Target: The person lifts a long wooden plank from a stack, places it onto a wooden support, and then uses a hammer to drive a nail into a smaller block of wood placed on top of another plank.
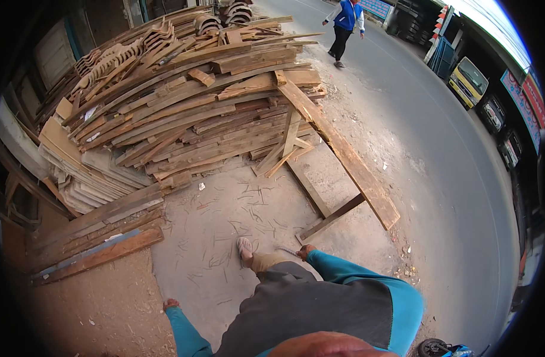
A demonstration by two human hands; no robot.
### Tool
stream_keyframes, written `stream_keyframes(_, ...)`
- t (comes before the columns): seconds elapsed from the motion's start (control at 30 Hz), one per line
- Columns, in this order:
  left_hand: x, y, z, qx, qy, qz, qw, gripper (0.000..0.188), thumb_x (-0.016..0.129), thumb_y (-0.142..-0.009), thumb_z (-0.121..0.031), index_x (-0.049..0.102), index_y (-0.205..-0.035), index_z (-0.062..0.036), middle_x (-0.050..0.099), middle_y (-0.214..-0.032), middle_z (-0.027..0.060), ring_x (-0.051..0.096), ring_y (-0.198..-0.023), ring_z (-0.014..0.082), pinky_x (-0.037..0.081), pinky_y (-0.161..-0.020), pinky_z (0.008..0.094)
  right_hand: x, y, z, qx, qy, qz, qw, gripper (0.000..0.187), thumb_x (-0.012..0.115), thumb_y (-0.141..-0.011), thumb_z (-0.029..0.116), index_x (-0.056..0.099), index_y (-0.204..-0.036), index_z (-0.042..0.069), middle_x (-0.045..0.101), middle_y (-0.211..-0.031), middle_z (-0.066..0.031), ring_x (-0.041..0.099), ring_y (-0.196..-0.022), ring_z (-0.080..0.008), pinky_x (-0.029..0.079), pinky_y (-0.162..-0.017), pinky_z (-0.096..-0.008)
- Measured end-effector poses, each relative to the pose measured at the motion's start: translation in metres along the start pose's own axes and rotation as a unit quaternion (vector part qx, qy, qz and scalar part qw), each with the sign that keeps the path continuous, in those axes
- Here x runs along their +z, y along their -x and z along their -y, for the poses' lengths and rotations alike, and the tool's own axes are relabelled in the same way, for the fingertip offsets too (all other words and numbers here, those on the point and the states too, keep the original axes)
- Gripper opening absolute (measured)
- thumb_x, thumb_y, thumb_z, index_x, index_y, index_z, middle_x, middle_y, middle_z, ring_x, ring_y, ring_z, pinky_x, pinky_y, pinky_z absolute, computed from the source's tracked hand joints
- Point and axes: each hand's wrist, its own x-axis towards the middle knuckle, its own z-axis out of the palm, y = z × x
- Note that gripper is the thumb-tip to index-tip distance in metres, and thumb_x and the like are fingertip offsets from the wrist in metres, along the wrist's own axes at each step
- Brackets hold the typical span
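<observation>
My right hand (305,252) is closed around a thin grey metal tool (288,250); its exact kind is too small to make out. Just beyond that hand stands a wooden trestle, whose long plank (344,154) slants toward me. A crossbeam (332,219) of its frame lies nearest the hand. My left hand (172,303) hangs low at my side, away from the wood, and its fingers are too small to read. Many thin dark slivers (254,220), perhaps nails, are scattered over the concrete around my sandalled foot (244,247).
A tall stack of old timber (213,107) fills the far left, with roof tiles (109,62) on top. Boards (100,256) lie at the left. A person (345,21) in a blue and white jacket walks on the road (439,149). A yellow truck (469,82) stands across it.
</observation>
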Motion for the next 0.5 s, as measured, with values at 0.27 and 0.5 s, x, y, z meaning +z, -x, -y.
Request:
stream_keyframes(0.27, 0.135, -0.134, -0.034, 0.039, -0.244, -0.128, 0.961, 0.037, 0.048, -0.091, -0.046, 0.065, -0.098, -0.0138, 0.063, -0.078, 0.013, 0.061, -0.07, 0.0307, 0.048, -0.055, 0.0502, -0.024, -0.086, 0.089, 0.082, -0.158, -0.038, 0.983, 0.052, 0.055, -0.092, 0.048, 0.073, -0.1, 0.0, 0.074, -0.085, -0.012, 0.07, -0.081, -0.0255, 0.054, -0.081, -0.0397)
stream_keyframes(0.5, 0.169, -0.176, -0.026, -0.067, -0.714, 0.032, 0.696, 0.04, 0.045, -0.093, -0.044, 0.067, -0.107, -0.0139, 0.066, -0.096, 0.0207, 0.063, -0.082, 0.0347, 0.049, -0.074, 0.0508, -0.116, -0.169, 0.165, 0.046, -0.178, -0.045, 0.982, 0.052, 0.061, -0.092, 0.043, 0.065, -0.111, -0.005, 0.072, -0.087, -0.015, 0.071, -0.075, -0.0224, 0.058, -0.069, -0.0365)
